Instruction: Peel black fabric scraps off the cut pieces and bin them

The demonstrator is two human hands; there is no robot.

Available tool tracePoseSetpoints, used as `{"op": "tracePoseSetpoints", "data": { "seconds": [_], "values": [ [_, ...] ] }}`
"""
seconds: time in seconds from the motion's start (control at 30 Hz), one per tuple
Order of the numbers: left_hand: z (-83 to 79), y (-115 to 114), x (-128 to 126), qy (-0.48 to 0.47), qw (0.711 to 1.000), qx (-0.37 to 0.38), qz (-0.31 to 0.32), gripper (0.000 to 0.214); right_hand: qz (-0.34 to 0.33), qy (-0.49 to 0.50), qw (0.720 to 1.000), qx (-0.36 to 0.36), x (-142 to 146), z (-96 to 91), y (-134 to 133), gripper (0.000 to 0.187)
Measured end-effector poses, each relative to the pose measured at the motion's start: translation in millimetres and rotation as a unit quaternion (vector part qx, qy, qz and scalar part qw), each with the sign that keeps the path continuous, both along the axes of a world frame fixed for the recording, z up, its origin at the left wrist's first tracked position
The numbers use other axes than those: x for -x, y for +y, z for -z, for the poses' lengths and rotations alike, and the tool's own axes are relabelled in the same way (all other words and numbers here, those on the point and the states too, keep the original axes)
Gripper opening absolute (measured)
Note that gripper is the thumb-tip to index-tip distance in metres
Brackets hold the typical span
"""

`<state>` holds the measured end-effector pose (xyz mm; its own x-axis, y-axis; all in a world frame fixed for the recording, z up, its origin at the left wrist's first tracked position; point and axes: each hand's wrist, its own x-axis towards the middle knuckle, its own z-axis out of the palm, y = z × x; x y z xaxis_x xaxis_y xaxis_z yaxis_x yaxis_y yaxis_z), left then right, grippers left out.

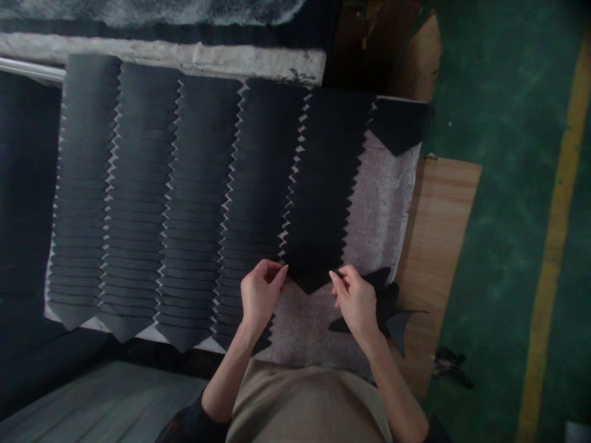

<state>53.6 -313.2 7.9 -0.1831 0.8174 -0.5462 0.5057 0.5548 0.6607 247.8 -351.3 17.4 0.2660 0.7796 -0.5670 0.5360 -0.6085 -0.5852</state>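
My left hand pinches the left corner of a thin black pointed sheet between thumb and fingertips. At its right corner, my right hand pinches the same sheet. Its tip points toward my body, and it lies at the near end of a column of overlapping black sheets with zigzag sides. Several similar columns cover the surface to the left. Under them shows a pinkish-grey cloth-like surface. Loose dark sheets lie beside and partly behind my right hand.
A pale, worn-edged slab runs along the far side. Wood-grain board juts out at the right, above a green floor with a yellow line. A dark object, unclear in kind, is near the board's lower right edge.
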Motion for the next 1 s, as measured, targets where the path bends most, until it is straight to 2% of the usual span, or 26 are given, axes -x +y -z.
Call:
{"op": "tracePoseSetpoints", "data": {
  "seconds": [0.4, 0.63, 0.7, 0.77, 0.9, 1.0],
  "values": [
    [3.3, -1, 1, -0.002, 1.000, 0.020, -0.006, 0.025, 0.000, -0.004, 1.000, 0.018, 0, -1.3, 4, 0.027],
    [0.5, -6, -5, 0.013, 0.999, -0.038, -0.009, 0.022, 0.008, -0.034, 0.999, 0.034, 0, -1.5, 7, 0.023],
    [-3.7, -14, -5, 0.037, 0.996, -0.073, 0.029, 0.017, 0.005, -0.035, 0.999, 0.031, -1, -1.1, 7, 0.024],
    [-8.0, -27, -4, 0.062, 0.985, -0.121, 0.109, 0.015, 0.005, -0.035, 0.999, 0.025, -2, -1.0, 7, 0.024],
    [-10.8, -55, -2, 0.110, 0.931, -0.209, 0.279, 0.029, 0.007, -0.028, 0.999, 0.031, -2, -2.6, 8, 0.022],
    [-7.0, -65, -4, 0.169, 0.900, -0.237, 0.324, 0.040, 0.008, -0.019, 0.999, 0.033, -2, -4.9, 9, 0.022]
  ]
}}
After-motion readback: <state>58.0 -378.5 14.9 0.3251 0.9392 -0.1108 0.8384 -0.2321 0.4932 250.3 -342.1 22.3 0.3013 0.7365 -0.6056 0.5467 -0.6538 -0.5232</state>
